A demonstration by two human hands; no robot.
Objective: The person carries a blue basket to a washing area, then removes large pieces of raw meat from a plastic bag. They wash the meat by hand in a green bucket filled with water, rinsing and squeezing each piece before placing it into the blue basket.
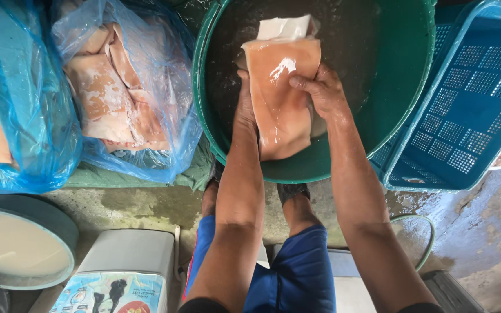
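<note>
Both my hands hold one wet slab of pale pink raw meat [278,87] with a white fatty end, over a large dark green tub [389,110] with water in it. My left hand [244,107] grips the slab's left edge, partly hidden behind it. My right hand [320,90] clasps the right edge, fingers curled over the front. The slab hangs upright, its lower end near the tub's front rim.
Two blue plastic bags [129,93] of similar pink slabs lie at the left. A blue perforated crate [471,98] leans at the right. A round lidded container [18,243] and a white can [123,266] stand near my knees. A hose [424,232] lies on wet concrete.
</note>
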